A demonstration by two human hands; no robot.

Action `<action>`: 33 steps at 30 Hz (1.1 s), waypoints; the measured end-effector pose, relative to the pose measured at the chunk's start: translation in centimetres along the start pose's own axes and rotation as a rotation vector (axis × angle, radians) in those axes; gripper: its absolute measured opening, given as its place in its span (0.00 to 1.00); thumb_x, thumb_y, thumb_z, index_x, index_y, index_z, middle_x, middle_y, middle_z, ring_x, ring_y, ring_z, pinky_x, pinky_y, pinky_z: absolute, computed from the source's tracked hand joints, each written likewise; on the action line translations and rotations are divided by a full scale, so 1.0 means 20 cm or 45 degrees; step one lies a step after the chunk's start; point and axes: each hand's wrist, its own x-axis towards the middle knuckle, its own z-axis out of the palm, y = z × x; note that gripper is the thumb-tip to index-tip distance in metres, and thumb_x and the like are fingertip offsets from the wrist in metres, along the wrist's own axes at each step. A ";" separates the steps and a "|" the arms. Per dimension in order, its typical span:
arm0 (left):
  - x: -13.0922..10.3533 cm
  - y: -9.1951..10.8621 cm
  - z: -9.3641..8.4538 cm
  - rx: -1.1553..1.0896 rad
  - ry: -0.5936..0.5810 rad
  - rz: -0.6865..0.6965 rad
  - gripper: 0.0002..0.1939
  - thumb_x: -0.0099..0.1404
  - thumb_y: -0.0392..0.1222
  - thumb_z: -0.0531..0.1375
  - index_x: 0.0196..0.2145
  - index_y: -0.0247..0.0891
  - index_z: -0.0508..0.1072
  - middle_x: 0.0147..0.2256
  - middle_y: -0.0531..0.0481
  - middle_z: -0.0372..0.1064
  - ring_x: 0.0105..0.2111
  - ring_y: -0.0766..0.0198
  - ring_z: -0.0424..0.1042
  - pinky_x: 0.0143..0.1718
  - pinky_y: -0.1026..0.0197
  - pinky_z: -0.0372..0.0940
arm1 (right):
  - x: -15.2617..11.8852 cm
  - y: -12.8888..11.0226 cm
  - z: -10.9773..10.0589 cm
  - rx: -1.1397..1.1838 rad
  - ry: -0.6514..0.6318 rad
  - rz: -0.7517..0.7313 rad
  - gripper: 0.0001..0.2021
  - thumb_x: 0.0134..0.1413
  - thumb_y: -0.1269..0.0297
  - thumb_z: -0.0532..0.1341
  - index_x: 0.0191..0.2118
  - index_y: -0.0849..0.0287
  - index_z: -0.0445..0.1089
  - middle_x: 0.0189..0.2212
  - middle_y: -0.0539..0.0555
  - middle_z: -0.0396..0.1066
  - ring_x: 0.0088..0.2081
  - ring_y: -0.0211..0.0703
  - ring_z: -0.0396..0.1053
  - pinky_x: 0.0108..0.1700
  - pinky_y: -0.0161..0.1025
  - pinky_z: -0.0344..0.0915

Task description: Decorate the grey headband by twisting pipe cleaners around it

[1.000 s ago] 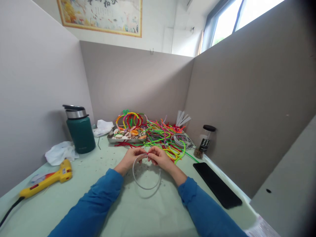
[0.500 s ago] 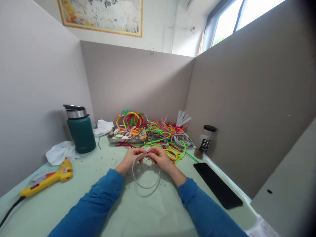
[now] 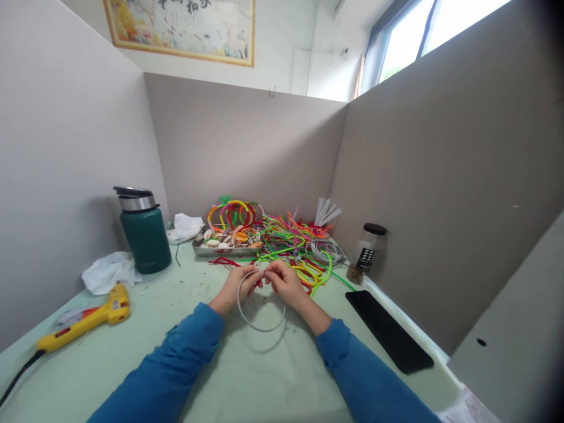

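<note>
A thin pale grey wire hoop (image 3: 263, 331) hangs from my two hands, its top pinched between the fingertips. My left hand (image 3: 238, 286) closes on the hoop's upper left. My right hand (image 3: 284, 279) meets it there, thumb and forefinger pressed together at the top. A bit of red shows under the fingertips; a red pipe cleaner (image 3: 222, 261) lies just behind my left hand, and whether the two join is hidden. Beyond my hands is a tangle of coloured pipe cleaners (image 3: 286, 235).
Behind on the left stands a metal tray (image 3: 229, 252) of small pieces, with colourful hoops (image 3: 233, 205) on it. A glue gun (image 3: 88, 320), green bottle (image 3: 145, 241) and crumpled tissue (image 3: 110, 273) are left. A jar (image 3: 366, 252) and black phone (image 3: 388, 332) lie right.
The hoop's lower edge has risen slightly, with both hands still pinching at the top. More red shows under the fingertips, and the red pipe cleaner behind has shifted a little.
</note>
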 end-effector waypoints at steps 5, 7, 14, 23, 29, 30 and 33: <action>0.00 0.02 -0.02 -0.087 -0.105 -0.102 0.19 0.54 0.55 0.58 0.25 0.32 0.71 0.15 0.53 0.61 0.15 0.71 0.57 0.17 0.67 0.53 | 0.00 0.00 -0.01 -0.086 0.013 -0.031 0.05 0.54 0.63 0.55 0.32 0.58 0.64 0.23 0.48 0.66 0.22 0.34 0.60 0.24 0.31 0.56; 0.01 0.01 -0.03 -0.153 -0.144 -0.157 0.20 0.54 0.55 0.59 0.26 0.32 0.72 0.16 0.52 0.63 0.14 0.72 0.58 0.17 0.67 0.53 | 0.00 0.00 -0.01 -0.088 0.008 -0.039 0.05 0.54 0.63 0.55 0.32 0.57 0.64 0.23 0.48 0.66 0.23 0.35 0.61 0.25 0.31 0.56; 0.02 -0.01 -0.04 -0.421 -0.061 -0.318 0.27 0.57 0.61 0.52 0.35 0.30 0.71 0.28 0.43 0.72 0.13 0.73 0.60 0.16 0.66 0.55 | 0.00 -0.01 -0.02 -0.196 0.004 -0.112 0.04 0.55 0.65 0.54 0.33 0.58 0.65 0.23 0.48 0.66 0.25 0.36 0.62 0.30 0.33 0.58; 0.01 0.01 -0.03 -0.183 -0.179 -0.276 0.18 0.53 0.52 0.59 0.29 0.31 0.72 0.25 0.49 0.71 0.13 0.74 0.56 0.15 0.67 0.52 | -0.01 -0.04 -0.02 -0.428 -0.038 -0.243 0.05 0.56 0.68 0.54 0.33 0.57 0.66 0.24 0.49 0.67 0.26 0.37 0.62 0.31 0.34 0.57; 0.02 -0.05 -0.04 -0.075 -0.133 -0.270 0.19 0.54 0.54 0.58 0.28 0.32 0.71 0.13 0.59 0.54 0.12 0.74 0.50 0.14 0.68 0.44 | -0.01 -0.05 -0.02 -0.472 -0.061 -0.292 0.05 0.56 0.68 0.54 0.32 0.58 0.66 0.24 0.49 0.66 0.27 0.37 0.63 0.32 0.33 0.57; 0.02 -0.05 -0.04 -0.066 -0.132 -0.267 0.19 0.54 0.54 0.58 0.28 0.32 0.71 0.13 0.59 0.54 0.12 0.74 0.50 0.14 0.68 0.44 | -0.01 -0.05 -0.02 -0.449 -0.058 -0.277 0.04 0.56 0.68 0.54 0.32 0.58 0.65 0.24 0.49 0.67 0.27 0.36 0.63 0.32 0.33 0.57; 0.02 -0.04 -0.04 -0.049 -0.133 -0.239 0.19 0.55 0.54 0.57 0.29 0.32 0.71 0.13 0.59 0.53 0.13 0.74 0.50 0.14 0.68 0.44 | 0.00 -0.03 -0.02 -0.267 -0.040 -0.159 0.05 0.56 0.65 0.54 0.35 0.58 0.64 0.23 0.48 0.66 0.24 0.35 0.63 0.29 0.32 0.58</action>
